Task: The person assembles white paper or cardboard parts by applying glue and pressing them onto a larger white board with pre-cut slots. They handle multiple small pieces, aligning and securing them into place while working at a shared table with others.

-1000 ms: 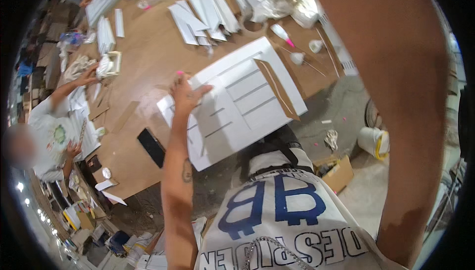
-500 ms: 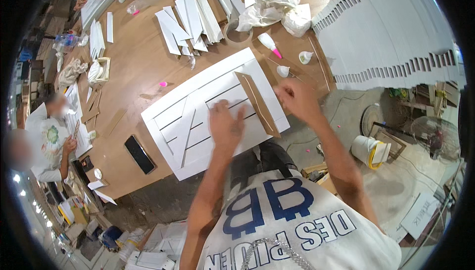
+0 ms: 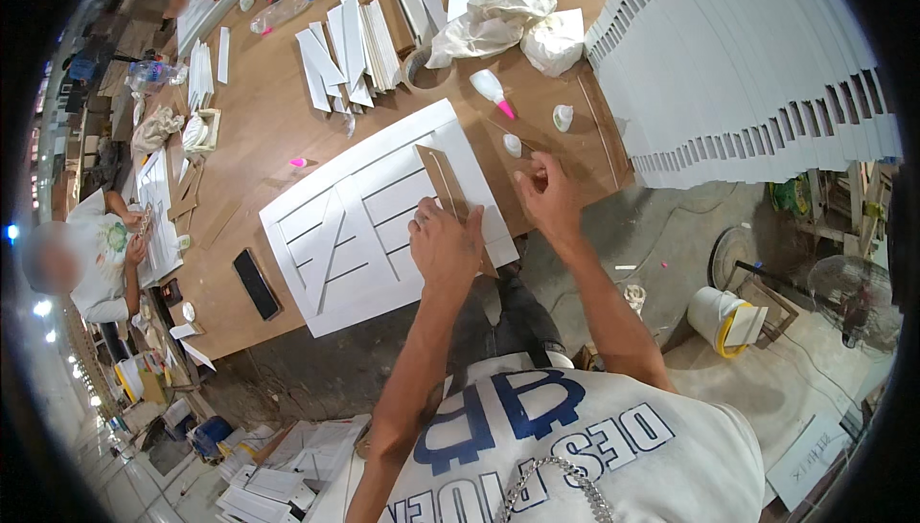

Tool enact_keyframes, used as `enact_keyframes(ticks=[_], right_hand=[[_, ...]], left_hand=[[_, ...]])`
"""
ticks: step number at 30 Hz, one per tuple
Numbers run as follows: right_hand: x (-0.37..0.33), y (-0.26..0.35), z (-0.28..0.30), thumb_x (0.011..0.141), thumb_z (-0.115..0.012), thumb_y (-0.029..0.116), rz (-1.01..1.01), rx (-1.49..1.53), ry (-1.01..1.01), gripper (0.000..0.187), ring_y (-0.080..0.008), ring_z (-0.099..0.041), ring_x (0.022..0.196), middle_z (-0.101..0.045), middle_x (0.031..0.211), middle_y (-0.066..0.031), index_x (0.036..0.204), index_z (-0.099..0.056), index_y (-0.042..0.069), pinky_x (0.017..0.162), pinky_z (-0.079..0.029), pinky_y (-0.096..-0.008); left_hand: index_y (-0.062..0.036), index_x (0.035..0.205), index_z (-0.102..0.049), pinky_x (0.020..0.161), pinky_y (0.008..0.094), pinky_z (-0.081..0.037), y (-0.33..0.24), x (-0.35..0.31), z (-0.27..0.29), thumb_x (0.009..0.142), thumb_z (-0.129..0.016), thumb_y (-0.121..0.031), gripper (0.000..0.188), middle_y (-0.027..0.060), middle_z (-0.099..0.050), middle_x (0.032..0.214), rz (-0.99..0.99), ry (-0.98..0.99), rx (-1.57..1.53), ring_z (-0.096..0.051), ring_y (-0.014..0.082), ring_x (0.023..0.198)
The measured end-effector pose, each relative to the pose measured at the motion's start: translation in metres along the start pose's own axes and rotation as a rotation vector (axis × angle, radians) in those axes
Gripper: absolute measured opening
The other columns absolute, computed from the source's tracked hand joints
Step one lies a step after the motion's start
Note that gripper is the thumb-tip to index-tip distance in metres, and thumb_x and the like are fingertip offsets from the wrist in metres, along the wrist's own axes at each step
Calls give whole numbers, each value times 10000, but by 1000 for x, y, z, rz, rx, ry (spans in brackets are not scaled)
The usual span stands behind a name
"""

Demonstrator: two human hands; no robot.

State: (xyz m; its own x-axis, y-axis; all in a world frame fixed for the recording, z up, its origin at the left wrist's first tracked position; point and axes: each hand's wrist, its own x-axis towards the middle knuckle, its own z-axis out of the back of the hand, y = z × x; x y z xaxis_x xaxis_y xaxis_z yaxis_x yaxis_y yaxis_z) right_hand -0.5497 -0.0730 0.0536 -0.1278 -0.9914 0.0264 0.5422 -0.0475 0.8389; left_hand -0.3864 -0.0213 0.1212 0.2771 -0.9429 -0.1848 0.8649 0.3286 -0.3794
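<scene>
A white panel (image 3: pixel 383 291) with dark grooves and a slanted slat pattern lies at the near edge of the table. Across its right part lies a brown strip (image 3: pixel 443 176) with a thin white line, perhaps glue, along it. My left hand (image 3: pixel 446 245) is over this strip, fingers on one side and thumb on the other, closed about it. Just off the panel's right edge, my right hand (image 3: pixel 553 199) hovers with curled fingers; anything in them is hidden. Beyond it are a white squeeze bottle with a pink tip (image 3: pixel 489 88) and a small white rounded piece (image 3: pixel 513 146).
White slats (image 3: pixel 353 44) lie in piles farther back, near a tape roll (image 3: pixel 419 68) and crumpled white cloth (image 3: pixel 494 23). A phone (image 3: pixel 255 284) is left of the panel. Stacked white panels (image 3: pixel 728 73) rise at right. Co-workers sit at left and far left.
My left hand has moved right across the panel onto the brown strip. My right hand stays near the panel's right edge, fingers curled. The whole view has shifted slightly.
</scene>
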Motion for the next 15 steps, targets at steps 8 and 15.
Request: enact_keyframes(ticks=[8,15], right_hand=[[30,5,-19,896,-696,235,-52,19,81,269,-255,-611,749,-584,777,-126,1030,-636,9,723,-504,-395],[1,36,32,936,-693,242,-24,347,213,314,-174,-662,894,-681,1006,-95,1114,-615,-4,806,-526,-318]], left_hand=[[44,1050,-552,705,440,-475,27,-26,41,936,-662,-304,383,180,-598,896,128,-63,-291,-578,323,788],[8,1020,-545,682,411,-463,209,68,68,969,-573,-134,154,140,-565,844,-170,-647,-101,-559,307,800]])
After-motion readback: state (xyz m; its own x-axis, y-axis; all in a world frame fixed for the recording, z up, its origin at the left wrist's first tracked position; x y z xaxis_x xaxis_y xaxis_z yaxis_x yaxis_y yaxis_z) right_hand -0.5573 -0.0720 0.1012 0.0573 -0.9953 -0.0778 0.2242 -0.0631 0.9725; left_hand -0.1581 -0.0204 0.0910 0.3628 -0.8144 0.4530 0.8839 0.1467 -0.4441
